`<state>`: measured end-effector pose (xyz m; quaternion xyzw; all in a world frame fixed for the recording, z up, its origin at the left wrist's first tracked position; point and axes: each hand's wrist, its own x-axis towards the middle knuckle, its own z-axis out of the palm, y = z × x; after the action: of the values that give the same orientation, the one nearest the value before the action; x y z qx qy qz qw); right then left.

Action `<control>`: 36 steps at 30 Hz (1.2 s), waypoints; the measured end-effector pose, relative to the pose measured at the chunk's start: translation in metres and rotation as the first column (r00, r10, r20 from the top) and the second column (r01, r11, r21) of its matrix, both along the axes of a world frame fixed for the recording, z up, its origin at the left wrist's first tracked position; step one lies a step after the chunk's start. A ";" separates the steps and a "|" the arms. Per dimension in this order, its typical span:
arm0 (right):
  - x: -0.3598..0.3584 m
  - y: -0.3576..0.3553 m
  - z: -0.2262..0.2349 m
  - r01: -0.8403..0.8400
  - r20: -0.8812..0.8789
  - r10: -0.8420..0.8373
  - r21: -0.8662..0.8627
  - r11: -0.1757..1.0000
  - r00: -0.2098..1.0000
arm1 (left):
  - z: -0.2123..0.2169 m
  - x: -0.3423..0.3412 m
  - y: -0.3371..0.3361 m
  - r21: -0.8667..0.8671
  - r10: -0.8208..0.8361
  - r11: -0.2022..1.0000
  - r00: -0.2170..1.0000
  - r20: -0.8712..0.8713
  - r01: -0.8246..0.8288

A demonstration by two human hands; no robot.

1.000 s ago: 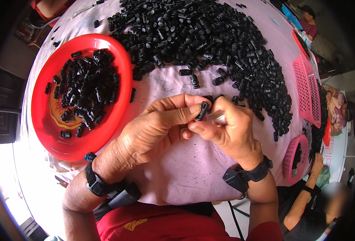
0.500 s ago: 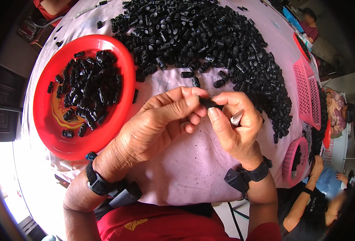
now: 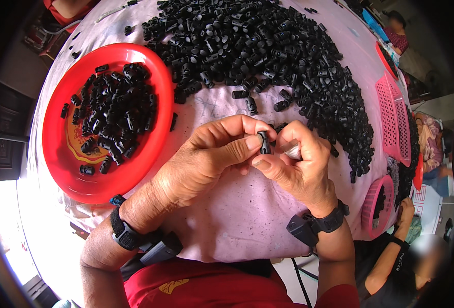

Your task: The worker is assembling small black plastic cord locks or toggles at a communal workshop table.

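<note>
My left hand (image 3: 219, 151) pinches a small black barrel-shaped plastic piece (image 3: 264, 142) between thumb and forefinger, held nearly upright above the cloth. Close by, my right hand (image 3: 304, 161) has its thumb just under the piece and its fingers curled. A pale, shiny thing (image 3: 293, 151) is tucked inside those fingers; its kind cannot be made out. Several similar black pieces lie just beyond my hands, and a large heap of them (image 3: 258, 46) spreads across the far side and the right. To the left, a red plate (image 3: 158, 149) holds a pile of the same pieces.
A pink cloth (image 3: 222, 226) covers the table. On the right stand a pink perforated basket (image 3: 393, 120) and a round pink basket (image 3: 367, 210) with black pieces inside. A co-worker's arm (image 3: 391, 249) reaches in at the lower right; other people sit farther off.
The black piece has been turned more upright in my left fingers. My right thumb and forefinger have drawn apart from it. At the right, the co-worker has shifted.
</note>
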<state>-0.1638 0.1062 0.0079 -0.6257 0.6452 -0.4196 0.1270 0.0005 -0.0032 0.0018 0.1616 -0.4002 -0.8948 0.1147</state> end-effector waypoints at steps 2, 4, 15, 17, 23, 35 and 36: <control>0.000 -0.001 0.001 -0.016 -0.010 0.016 0.017 1.000 1.000 | 0.001 -0.001 0.000 -0.029 -0.024 0.999 1.000 0.009 0.024; 0.000 -0.002 0.002 -0.003 -0.012 0.003 0.026 1.000 1.000 | 0.001 -0.001 0.000 -0.015 -0.035 0.999 0.999 -0.039 0.034; 0.001 -0.003 0.001 0.015 -0.223 -0.006 0.036 0.999 0.975 | -0.001 -0.001 0.000 -0.106 -0.040 0.993 0.999 0.035 0.043; 0.001 -0.003 0.000 0.018 -0.226 -0.011 0.028 0.999 0.974 | -0.001 -0.001 0.000 -0.112 -0.043 0.993 0.999 0.033 0.047; 0.001 -0.003 -0.005 0.038 -0.241 -0.035 0.009 0.999 0.970 | -0.002 -0.002 0.002 -0.104 -0.018 0.994 0.999 0.029 0.021; 0.002 -0.002 -0.006 0.038 -0.165 -0.026 0.076 0.996 0.986 | -0.002 0.000 0.002 -0.124 -0.007 0.992 0.997 0.073 0.016; 0.003 -0.002 -0.006 0.035 -0.152 -0.023 0.075 0.997 0.988 | -0.002 0.000 0.002 -0.128 -0.005 0.992 0.998 0.069 0.014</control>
<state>-0.1613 0.1046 0.0023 -0.6408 0.6778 -0.3476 0.0956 0.0003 -0.0015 -0.0002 0.1826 -0.4613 -0.8616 0.1069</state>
